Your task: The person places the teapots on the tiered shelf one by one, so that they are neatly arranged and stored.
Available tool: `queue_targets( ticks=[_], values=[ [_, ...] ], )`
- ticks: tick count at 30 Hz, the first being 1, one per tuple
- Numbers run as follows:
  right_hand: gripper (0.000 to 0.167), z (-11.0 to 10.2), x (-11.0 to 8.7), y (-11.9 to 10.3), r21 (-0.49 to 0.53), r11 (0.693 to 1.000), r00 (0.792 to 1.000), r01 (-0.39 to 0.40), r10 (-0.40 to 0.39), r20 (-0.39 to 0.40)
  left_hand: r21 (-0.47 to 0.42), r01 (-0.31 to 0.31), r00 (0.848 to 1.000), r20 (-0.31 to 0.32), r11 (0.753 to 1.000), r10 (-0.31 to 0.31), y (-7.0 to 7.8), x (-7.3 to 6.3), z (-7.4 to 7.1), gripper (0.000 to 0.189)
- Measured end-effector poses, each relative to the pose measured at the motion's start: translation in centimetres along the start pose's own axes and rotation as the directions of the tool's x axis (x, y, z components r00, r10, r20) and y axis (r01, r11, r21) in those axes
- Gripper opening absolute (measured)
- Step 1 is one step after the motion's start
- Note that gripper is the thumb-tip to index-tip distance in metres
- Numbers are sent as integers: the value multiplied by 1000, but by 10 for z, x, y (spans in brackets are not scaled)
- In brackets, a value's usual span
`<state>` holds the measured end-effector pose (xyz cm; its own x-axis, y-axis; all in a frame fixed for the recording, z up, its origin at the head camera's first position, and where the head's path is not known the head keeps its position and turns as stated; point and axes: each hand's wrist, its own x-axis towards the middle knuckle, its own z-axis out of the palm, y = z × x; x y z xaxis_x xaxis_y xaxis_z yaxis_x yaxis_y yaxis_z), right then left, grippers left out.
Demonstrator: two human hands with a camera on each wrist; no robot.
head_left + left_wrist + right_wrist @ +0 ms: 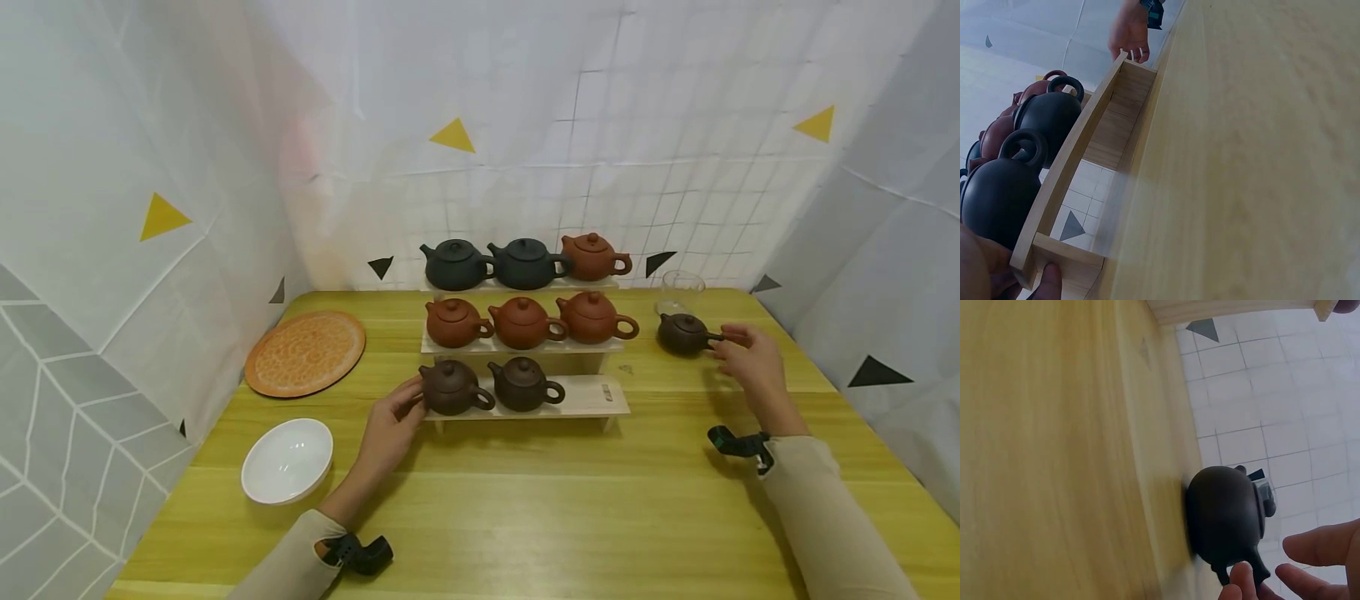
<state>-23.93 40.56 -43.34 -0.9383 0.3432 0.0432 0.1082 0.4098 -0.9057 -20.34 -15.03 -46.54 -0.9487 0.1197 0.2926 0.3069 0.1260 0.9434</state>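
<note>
On the right of the table stands a dark brown teapot [682, 335]. My right hand [752, 363] is at its handle. In the right wrist view the fingers [1242, 578] curl at the teapot handle [1259, 565], with the thumb held apart. At the left end of a tiered wooden stand [585, 396], my left hand [393, 421] grips the lowest shelf, beside a brown teapot [448, 390]. The left wrist view has a fingertip [1049, 281] under the shelf board [1063, 181]. Another dark brown teapot [521, 386] sits on that shelf.
Higher tiers carry reddish teapots [522, 323] and dark grey teapots [456, 265]. A clear glass [681, 290] stands behind the right teapot. To the left are a white bowl [288, 461] and a round orange patterned mat [306, 353]. White sheeting [510, 192] surrounds the table's back and sides.
</note>
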Motion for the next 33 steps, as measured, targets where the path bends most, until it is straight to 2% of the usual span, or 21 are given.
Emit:
queue_targets(
  ticks=[8, 12, 16, 20, 23, 28, 33],
  values=[
    [53, 3, 6, 14, -3, 1000, 1000, 1, -1, -14, 6, 7, 1000, -2, 1000, -7, 1, 0, 0, 32],
    [52, 4, 5, 16, 1, 1000, 1000, -23, 23, 8, 13, 7, 1000, -4, 1000, -7, 0, 0, 0, 32],
    [42, 7, 4, 16, 83, 995, 997, -61, 57, 48, 18, 1, 1000, -4, 1000, -1, 0, 0, 0, 32],
    [30, 11, 5, 15, 224, 970, 995, -89, 76, 66, 21, -1, 1000, -5, 1000, 2, 0, 1, -1, 32],
    [28, 13, 5, 15, 300, 948, 994, -105, 89, 67, 16, 6, 1000, -7, 1000, -6, 0, 1, -1, 32],
    [28, 12, 3, 16, 400, 907, 992, -129, 117, 55, 13, 7, 1000, -3, 1000, -7, 0, 1, -1, 32],
    [24, 12, 2, 17, 452, 880, 989, -144, 136, 51, 10, -1, 1000, 2, 1000, 1, 0, 1, 0, 33]
  ],
)
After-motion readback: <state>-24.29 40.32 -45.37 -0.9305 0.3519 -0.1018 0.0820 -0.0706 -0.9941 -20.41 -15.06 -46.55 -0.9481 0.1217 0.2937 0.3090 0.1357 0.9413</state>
